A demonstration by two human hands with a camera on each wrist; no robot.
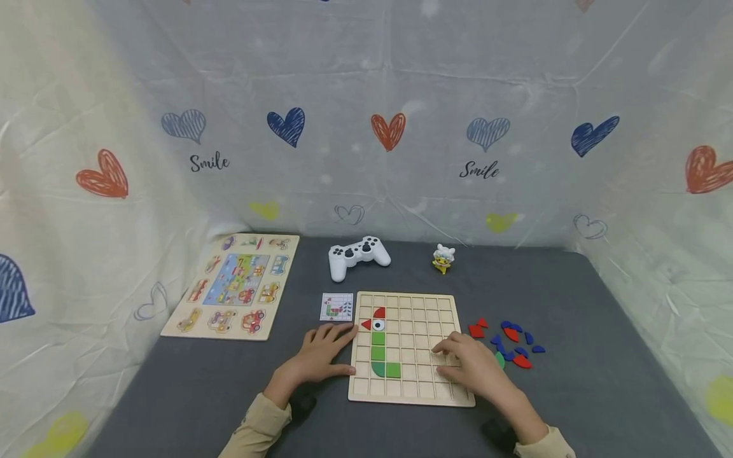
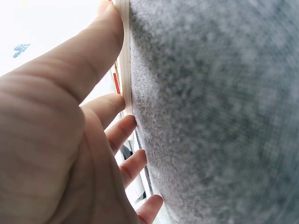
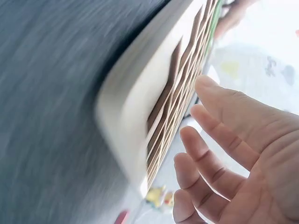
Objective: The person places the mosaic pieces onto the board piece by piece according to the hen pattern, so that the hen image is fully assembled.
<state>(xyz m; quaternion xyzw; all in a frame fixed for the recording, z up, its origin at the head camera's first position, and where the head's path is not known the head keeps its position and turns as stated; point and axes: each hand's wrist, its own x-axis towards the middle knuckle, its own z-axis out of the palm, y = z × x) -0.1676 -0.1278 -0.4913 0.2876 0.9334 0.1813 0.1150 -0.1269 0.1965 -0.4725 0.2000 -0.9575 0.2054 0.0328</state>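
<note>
A pale wooden grid board [image 1: 420,318] lies on the dark table. In its left columns sit a red rounded piece [image 1: 380,313], a red triangle [image 1: 367,324], an eye tile [image 1: 378,325], several green squares [image 1: 378,339] and a green rounded piece [image 1: 378,369]. My left hand [image 1: 317,356] is spread at the board's left edge, thumb and index fingertips touching it; the left wrist view shows them against the wooden side. Over the board's right columns hovers my right hand [image 1: 472,366], fingers loosely bent, with nothing between thumb and fingers in the right wrist view.
Right of the board lie loose red [image 1: 476,331], blue [image 1: 538,349] and green pieces [image 1: 500,360]. A small pattern card [image 1: 336,306] is at its upper left. Farther back are a white game controller [image 1: 359,255], a small figurine [image 1: 443,258] and, leftward, a picture puzzle [image 1: 195,299].
</note>
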